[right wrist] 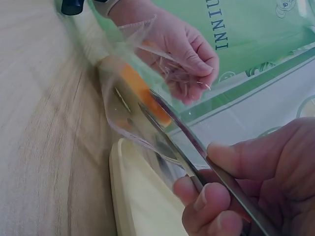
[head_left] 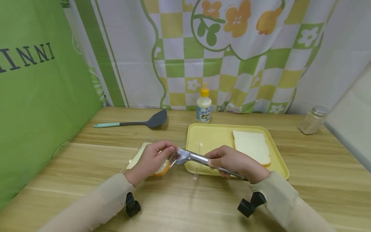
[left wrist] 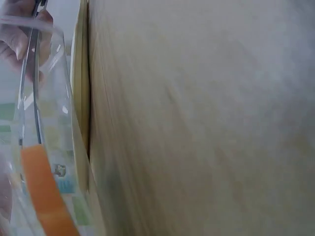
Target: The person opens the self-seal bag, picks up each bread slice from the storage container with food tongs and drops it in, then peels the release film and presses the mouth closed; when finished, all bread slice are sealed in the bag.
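Note:
My left hand pinches the edge of a clear plastic bag that has a slice of bread with an orange-brown crust inside. My right hand grips metal tongs by the arms. In the right wrist view the tong tips reach into the bag's mouth, one on each side of the crust; whether they press on it I cannot tell. Another bread slice lies on the yellow tray beyond my right hand.
Behind the tray stands a squeeze bottle with a yellow cap. A spatula with a mint handle lies at the back left. A glass jar with a metal lid stands at the back right, near the table edge.

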A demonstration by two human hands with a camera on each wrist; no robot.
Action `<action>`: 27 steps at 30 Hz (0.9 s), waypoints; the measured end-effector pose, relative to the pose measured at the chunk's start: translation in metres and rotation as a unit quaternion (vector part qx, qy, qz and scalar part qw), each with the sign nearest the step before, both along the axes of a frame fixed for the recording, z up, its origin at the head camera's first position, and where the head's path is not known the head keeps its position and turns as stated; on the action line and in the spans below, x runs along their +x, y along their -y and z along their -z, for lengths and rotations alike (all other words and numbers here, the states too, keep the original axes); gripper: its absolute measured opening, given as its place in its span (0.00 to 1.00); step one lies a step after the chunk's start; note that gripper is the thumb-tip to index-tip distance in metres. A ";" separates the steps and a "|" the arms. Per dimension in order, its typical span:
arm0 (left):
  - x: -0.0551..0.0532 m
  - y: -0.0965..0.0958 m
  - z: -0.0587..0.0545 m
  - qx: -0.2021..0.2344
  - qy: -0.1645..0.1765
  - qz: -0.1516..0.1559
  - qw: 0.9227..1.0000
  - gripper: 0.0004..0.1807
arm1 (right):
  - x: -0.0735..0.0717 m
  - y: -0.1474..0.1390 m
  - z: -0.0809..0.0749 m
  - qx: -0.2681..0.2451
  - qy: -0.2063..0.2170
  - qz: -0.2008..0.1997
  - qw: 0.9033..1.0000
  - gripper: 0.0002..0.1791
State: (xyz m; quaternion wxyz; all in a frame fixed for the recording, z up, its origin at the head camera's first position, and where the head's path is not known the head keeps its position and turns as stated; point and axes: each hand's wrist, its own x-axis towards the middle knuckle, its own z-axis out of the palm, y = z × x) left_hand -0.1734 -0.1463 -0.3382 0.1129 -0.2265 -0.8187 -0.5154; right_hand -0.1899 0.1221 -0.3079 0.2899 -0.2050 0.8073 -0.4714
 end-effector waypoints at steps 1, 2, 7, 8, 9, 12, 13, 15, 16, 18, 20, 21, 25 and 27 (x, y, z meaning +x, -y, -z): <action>0.000 -0.001 0.000 -0.006 0.001 0.000 1.000 0.08 | -0.001 0.001 0.001 0.003 -0.002 0.003 1.000 0.15; -0.001 -0.001 -0.001 -0.011 0.000 -0.001 1.000 0.08 | -0.002 0.002 0.002 0.006 -0.004 0.007 1.000 0.15; -0.006 0.002 0.001 -0.025 0.012 -0.024 0.999 0.08 | -0.005 0.007 0.011 0.019 -0.006 0.023 1.000 0.17; -0.007 0.004 0.002 -0.026 0.016 -0.032 0.999 0.08 | -0.004 0.007 0.012 0.023 -0.008 0.027 0.999 0.17; -0.009 0.005 0.003 -0.024 0.020 -0.039 0.999 0.08 | -0.004 0.007 0.012 0.021 -0.010 0.029 0.999 0.17; -0.015 0.010 0.005 -0.013 0.027 -0.074 0.997 0.07 | -0.004 0.005 0.010 0.015 -0.013 0.041 0.999 0.18; -0.017 0.011 0.006 -0.007 0.029 -0.086 0.996 0.07 | -0.003 0.004 0.008 0.015 -0.015 0.045 0.999 0.18; -0.019 0.013 0.006 0.005 0.033 -0.108 0.994 0.08 | -0.003 -0.001 0.004 0.016 -0.018 0.048 0.999 0.18; -0.020 0.014 0.006 0.011 0.036 -0.116 0.993 0.08 | -0.003 -0.003 0.002 0.020 -0.021 0.048 0.998 0.18; -0.021 0.016 0.006 0.017 0.037 -0.122 0.992 0.09 | -0.002 -0.009 -0.001 0.028 -0.034 0.042 0.998 0.18; -0.021 0.017 0.005 0.014 0.028 -0.124 0.992 0.09 | 0.000 -0.015 -0.004 0.032 -0.049 0.035 0.998 0.19; -0.021 0.017 0.005 0.009 0.022 -0.124 0.992 0.09 | 0.002 -0.018 -0.006 0.033 -0.056 0.032 0.997 0.19; -0.021 0.020 0.001 -0.006 -0.006 -0.135 0.991 0.08 | 0.006 -0.029 -0.012 0.030 -0.070 0.026 0.997 0.21; -0.022 0.022 0.000 -0.010 -0.014 -0.137 0.990 0.08 | 0.007 -0.034 -0.014 0.029 -0.072 0.027 0.997 0.21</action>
